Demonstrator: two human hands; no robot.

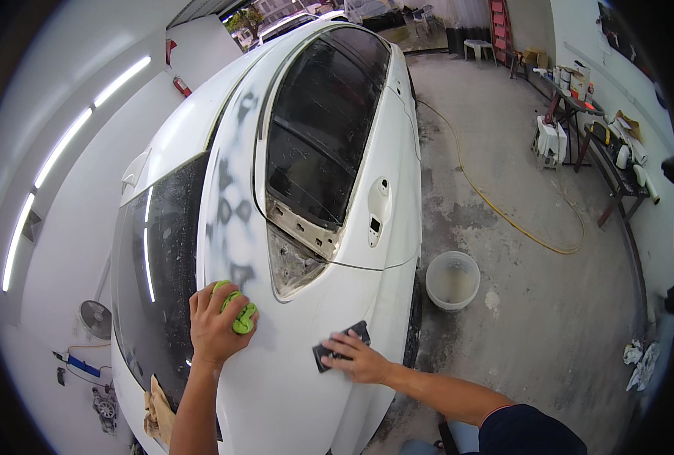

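Observation:
A white car body point(276, 394) stretches away in front of me, with dark sanded patches point(234, 208) along its roof pillar. My left hand point(217, 322) is closed round a bunched lime-green cloth point(242, 315) against the panel at the near end of those patches. To its right, my right hand point(356, 360) grips a black sanding block point(359, 331) lying on the white rear panel. Ahead of that block is the bare triangular corner recess point(291, 262) behind the side window point(314, 136). The rear glass point(158, 258) lies left of my left hand.
A white bucket point(453, 280) of cloudy liquid stands on the floor right of the car. A yellow hose point(496, 205) curves across the concrete. Benches with cans and supplies point(576, 83) line the right wall. A tan cloth point(157, 413) lies at the rear glass, near a fan point(95, 318).

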